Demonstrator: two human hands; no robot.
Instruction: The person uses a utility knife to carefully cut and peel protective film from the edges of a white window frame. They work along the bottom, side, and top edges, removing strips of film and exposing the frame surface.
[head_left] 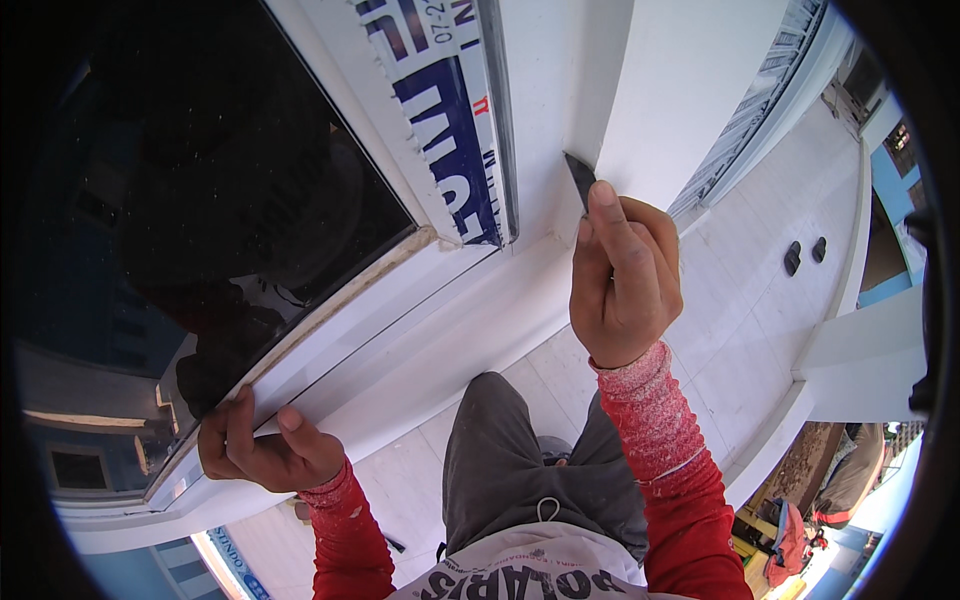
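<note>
My right hand point(628, 280) is raised near the white wall corner, thumb and fingers pinched on a thin black pointed blade point(579, 178). The blade's tip points up along the inner edge of the white wall point(660, 90); whether it touches the surface I cannot tell. Over at the lower left, my left hand point(268, 448) rests at the window's lower frame point(350, 350), fingertips on its edge and thumb held apart, with nothing seen in it. Dark glass point(240, 180) fills the window above that hand. Printed blue-and-white protective film point(455, 150) with a ragged edge covers the upright frame.
Below me is a pale tiled floor point(740, 240), with a pair of dark sandals point(792, 258) farther right. A low white ledge point(770, 430) borders the tiles. Bags and red cloth point(788, 540) lie beyond it at the lower right.
</note>
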